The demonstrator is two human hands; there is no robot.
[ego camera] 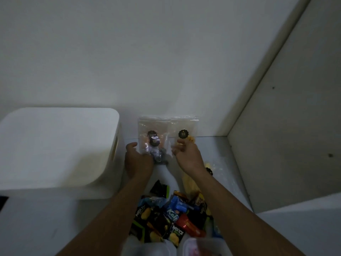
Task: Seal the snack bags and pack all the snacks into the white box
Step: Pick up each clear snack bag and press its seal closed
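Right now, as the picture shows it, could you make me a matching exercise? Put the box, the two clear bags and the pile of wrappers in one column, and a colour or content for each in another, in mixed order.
Column one:
1. box
2. left bag
3. right bag
4. pile

Column two:
a. yellow pieces inside
b. many colours
c. white
d. dark pieces at the bottom

Pairs: 1-c, 2-d, 3-a, 4-b

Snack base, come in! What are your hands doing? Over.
Left hand holds left bag, right hand pinches right bag. Both bags upright by wall, not boxed. Box to the left, snack pile under forearms.
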